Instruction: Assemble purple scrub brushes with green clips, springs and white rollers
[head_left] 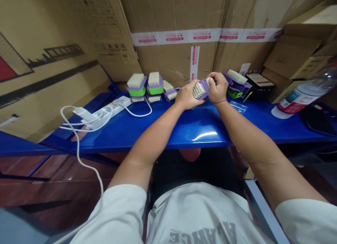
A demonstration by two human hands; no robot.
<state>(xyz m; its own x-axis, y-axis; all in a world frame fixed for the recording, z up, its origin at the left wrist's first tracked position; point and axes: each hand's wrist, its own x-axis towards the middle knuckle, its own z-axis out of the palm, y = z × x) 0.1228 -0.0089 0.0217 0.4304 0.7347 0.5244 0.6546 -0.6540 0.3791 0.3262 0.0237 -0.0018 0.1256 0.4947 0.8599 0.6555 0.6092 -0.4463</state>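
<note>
Over the blue table, my left hand (186, 96) is wrapped around a purple and green brush (201, 90) with cream bristles facing up. My right hand (218, 87) is closed at the brush's upper right end, its thumb against a small cream part there. The fingers hide most of that end, so I cannot make out what the part is. To the left stand similar brushes, one (136, 83) with a green band, another (155, 83) beside it, and a smaller purple one (169, 90). Right of my right hand rests a purple brush piece (237, 83) with green parts.
A white power strip (105, 112) with looping cables lies on the blue table (168, 131) at left. To the right are a small clear plastic bag (238, 106), a black box (259, 85), a water bottle (300, 98) and a dark phone-like slab (318, 118). Cardboard (168, 61) stands behind.
</note>
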